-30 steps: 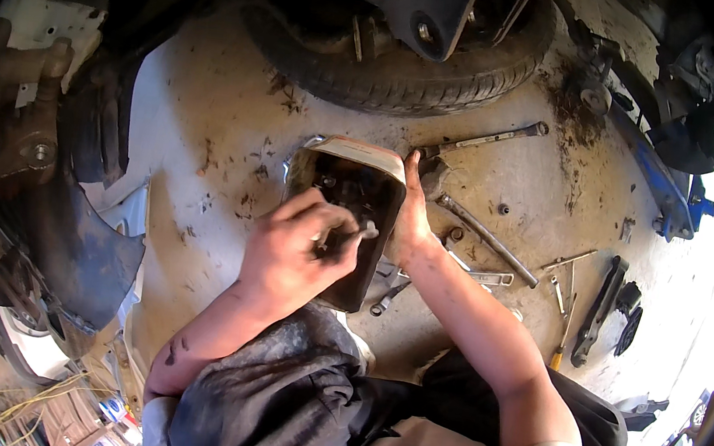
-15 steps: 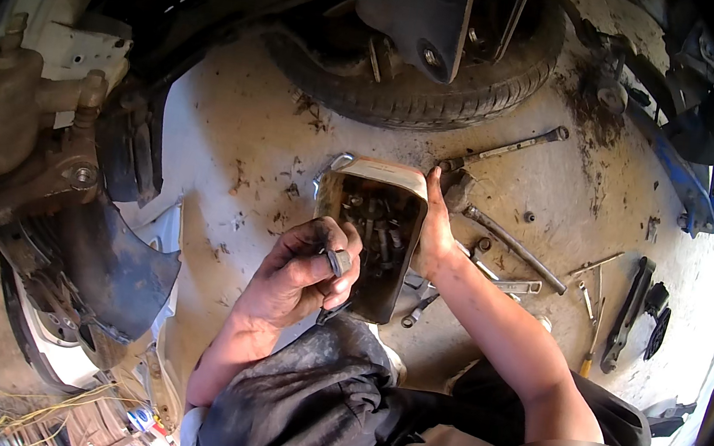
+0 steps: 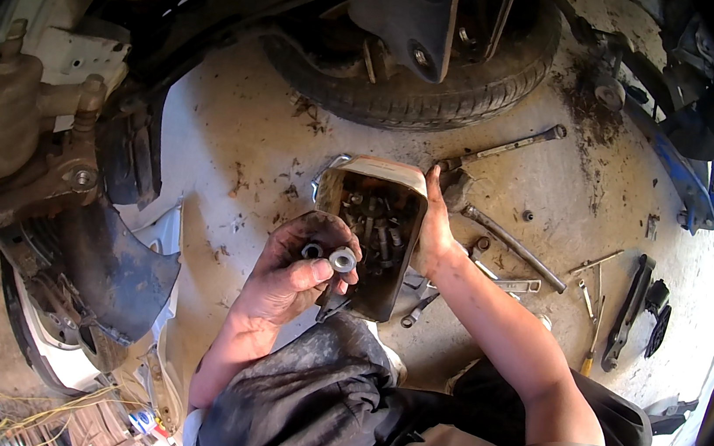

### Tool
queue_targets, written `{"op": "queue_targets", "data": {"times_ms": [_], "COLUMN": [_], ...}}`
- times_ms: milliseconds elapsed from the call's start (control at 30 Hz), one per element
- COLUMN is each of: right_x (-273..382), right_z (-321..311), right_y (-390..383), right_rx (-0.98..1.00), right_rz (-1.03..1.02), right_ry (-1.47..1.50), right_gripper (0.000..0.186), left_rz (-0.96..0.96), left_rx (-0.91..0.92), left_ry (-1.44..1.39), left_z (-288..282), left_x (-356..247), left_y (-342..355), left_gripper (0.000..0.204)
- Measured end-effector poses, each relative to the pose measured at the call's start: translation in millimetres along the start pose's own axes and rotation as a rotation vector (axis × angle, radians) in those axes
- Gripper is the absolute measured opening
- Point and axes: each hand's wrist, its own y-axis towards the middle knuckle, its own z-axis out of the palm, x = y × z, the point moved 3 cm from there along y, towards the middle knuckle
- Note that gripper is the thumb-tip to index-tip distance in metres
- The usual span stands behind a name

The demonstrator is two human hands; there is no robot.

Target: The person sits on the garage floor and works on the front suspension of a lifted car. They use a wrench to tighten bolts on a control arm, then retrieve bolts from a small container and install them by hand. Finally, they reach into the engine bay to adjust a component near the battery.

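My grimy left hand is closed around small metal fittings: a silver ring-shaped nut or washer faces up at the fingertips, with a darker ring beside it in the fingers. My right hand grips the right side of a rectangular metal container with a pale rim. Several dirty bolts and other small hardware lie inside it. My left hand is over the container's lower left part, partly hiding it.
A tyre lies beyond the container under dark metal parts. Wrenches, a long bar and a black arm-like part lie on the floor to the right. Rusty vehicle parts fill the left, a blue jack the upper right.
My left hand has come out of the container toward me and turned, showing the silver ring at its fingertips. My right hand still holds the container.
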Motion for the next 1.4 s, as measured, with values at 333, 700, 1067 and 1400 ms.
{"op": "queue_targets", "data": {"times_ms": [333, 700, 1067, 1400], "right_x": [-2, -3, -4, -1], "right_z": [-10, -8, -20, -17], "right_y": [5, 9, 8, 5], "right_rx": [0.016, 0.078, 0.004, -0.015], "right_rz": [-0.007, -0.046, -0.032, 0.011], "right_ry": [0.030, -0.030, -0.030, 0.003], "right_gripper": [0.091, 0.096, 0.090, 0.090], "left_rz": [0.162, 0.177, 0.258, 0.188], "left_rx": [-0.070, -0.097, -0.192, -0.244], "left_ry": [0.516, 0.588, 0.770, 0.608], "left_z": [10, 9, 17, 9], "left_x": [-7, -5, -4, 1], "left_y": [-2, 0, 5, 4], "left_gripper": [0.027, 0.027, 0.020, 0.026]}}
